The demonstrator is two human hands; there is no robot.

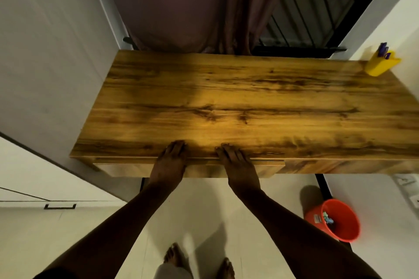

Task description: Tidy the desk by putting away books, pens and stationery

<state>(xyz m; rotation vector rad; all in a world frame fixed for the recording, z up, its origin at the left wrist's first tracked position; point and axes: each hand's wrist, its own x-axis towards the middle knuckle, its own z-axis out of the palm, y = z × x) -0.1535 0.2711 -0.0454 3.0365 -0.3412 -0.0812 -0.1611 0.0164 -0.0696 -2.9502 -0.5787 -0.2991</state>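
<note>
- Flat, fingers straight, gripping nothing: left hand (171, 161) and right hand (238, 163), laid over the front edge of the table (249, 97), above the drawer (127, 169).
- Probably closing that drawer, slightly proud of the front; late in the tidying.
- At the far right corner: pens (383, 48) upright in a yellow holder (381, 64).
- Next, likely: even push with both palms, straight in.

Our left hand (171, 161) and right hand (238, 165) lie side by side on the desk's (249, 102) near edge. The fingers are straight on the top and the palms cross the drawer (122, 168) front. A yellow holder (381, 65) with purple pens (383, 49) stands at the far right corner. A red bucket (317, 216) sits on the floor to the right.
</note>
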